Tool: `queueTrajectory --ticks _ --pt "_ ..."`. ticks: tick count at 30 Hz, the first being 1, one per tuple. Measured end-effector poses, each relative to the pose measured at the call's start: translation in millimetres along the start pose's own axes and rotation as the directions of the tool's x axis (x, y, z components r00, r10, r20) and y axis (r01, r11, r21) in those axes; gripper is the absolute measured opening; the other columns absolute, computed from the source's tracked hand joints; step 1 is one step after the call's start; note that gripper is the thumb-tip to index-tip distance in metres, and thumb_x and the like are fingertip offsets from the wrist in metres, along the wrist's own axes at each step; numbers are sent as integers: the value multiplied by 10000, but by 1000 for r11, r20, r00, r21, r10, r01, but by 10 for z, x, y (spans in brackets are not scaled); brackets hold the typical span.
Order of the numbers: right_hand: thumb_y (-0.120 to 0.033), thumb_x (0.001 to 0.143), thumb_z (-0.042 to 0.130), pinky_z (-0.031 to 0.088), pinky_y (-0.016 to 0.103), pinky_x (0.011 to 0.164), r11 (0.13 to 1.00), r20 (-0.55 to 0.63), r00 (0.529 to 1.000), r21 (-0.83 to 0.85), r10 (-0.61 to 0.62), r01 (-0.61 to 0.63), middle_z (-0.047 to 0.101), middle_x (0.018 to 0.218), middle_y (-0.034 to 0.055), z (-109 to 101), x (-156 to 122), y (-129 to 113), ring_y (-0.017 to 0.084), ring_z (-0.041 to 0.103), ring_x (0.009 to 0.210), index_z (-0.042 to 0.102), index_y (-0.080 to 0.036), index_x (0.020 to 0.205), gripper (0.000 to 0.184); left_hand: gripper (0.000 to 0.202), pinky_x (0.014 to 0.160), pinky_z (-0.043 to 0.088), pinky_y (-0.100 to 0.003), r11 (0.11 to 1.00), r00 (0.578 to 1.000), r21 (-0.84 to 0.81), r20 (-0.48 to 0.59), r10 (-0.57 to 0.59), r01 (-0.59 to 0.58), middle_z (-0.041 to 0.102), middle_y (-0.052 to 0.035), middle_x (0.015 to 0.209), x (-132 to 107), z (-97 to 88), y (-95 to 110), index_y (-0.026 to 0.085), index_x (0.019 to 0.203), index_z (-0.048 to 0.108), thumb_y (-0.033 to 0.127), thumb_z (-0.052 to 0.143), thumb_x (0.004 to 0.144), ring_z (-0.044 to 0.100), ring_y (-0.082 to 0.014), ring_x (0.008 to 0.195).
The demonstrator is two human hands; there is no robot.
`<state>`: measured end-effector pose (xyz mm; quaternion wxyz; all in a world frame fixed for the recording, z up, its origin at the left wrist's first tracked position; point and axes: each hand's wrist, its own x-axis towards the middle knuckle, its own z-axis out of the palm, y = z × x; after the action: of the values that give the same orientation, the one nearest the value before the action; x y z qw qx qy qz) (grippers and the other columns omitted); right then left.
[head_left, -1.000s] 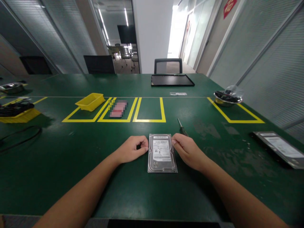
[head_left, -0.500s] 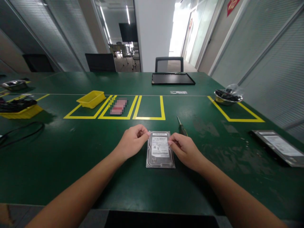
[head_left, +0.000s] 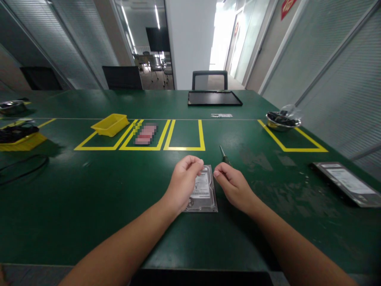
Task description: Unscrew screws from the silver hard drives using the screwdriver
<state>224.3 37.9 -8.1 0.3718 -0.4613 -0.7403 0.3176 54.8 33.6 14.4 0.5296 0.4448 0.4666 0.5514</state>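
Note:
A hard drive with a white label lies flat on the green table in front of me. Over its left half is my left hand, closed with thumb and forefinger pinched at the drive's far end; what they pinch, if anything, is too small to make out. My right hand is just right of the drive, its fingers curled together, and I cannot see what is in them. Just beyond that hand lies a screwdriver, its shaft pointing away and its handle partly hidden by my fingers.
A second drive-like unit lies at the right. Yellow tape frames mark the table. A yellow tray, a pixelated pink object, a metal bowl with dark parts and a black panel stand farther back. A cable lies left.
My left hand has moved right, from the drive's left edge to over the drive. My right hand has drawn slightly off its right edge. The view has shifted a little.

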Motion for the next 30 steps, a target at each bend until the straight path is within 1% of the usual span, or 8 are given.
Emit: queueTrajectory --ticks 2,3,5,9,12,16,21,30 --pt "-335 959 452 330 273 619 999 -6 1000 37 19 -19 472 688 -31 -3 9 -5 122 436 649 508 -194 771 242 133 594 397 -232 940 972 260 129 195 -223 567 24 672 5 -37 -58 166 786 607 278 634 855 506 -106 616" --pt "-343 956 455 331 272 617 998 -8 1000 57 28 -27 469 686 -31 -4 15 -8 122 433 649 509 -194 767 247 99 644 425 -243 868 935 352 192 298 -349 612 14 716 10 -61 -77 167 802 636 251 642 854 547 -115 665" --pt "-359 951 459 333 268 611 994 -8 999 102 44 -43 461 684 -32 -4 28 -17 121 427 648 511 -193 761 258 44 715 452 -261 724 851 449 299 431 -524 676 0 788 23 -106 -98 176 846 675 218 667 851 603 -133 742" --pt "-373 944 474 318 258 573 970 5 996 225 89 -87 431 663 -41 13 34 -34 109 391 613 502 -194 753 263 83 770 479 -300 518 695 465 434 573 -718 731 -20 857 56 -143 -114 190 902 705 266 695 869 651 -162 801" --pt "-386 932 515 294 250 550 903 51 988 401 145 -153 411 643 -51 43 19 -31 101 359 589 493 -196 753 262 96 773 492 -317 429 625 463 469 624 -776 735 -24 841 73 -144 -133 195 911 704 276 654 906 657 -163 782" --pt "-399 915 564 275 243 546 792 104 972 565 210 -232 414 641 -53 86 -1 -16 97 349 584 498 -194 754 269 108 774 507 -328 364 598 495 484 639 -789 742 -27 842 77 -151 -164 204 904 703 269 619 924 663 -168 784" --pt "-397 908 590 268 245 548 740 103 973 634 206 -223 426 641 -51 100 0 -19 91 346 581 530 -184 746 275 88 780 508 -331 298 558 510 492 668 -807 740 -38 853 67 -159 -189 200 925 698 214 612 914 659 -174 789" --pt "-398 885 612 309 254 566 827 79 983 532 167 -183 522 675 -29 39 25 -52 93 395 596 602 -172 770 253 89 795 490 -341 270 544 516 507 668 -813 711 -65 894 65 -179 -222 173 958 653 161 582 906 631 -185 822"
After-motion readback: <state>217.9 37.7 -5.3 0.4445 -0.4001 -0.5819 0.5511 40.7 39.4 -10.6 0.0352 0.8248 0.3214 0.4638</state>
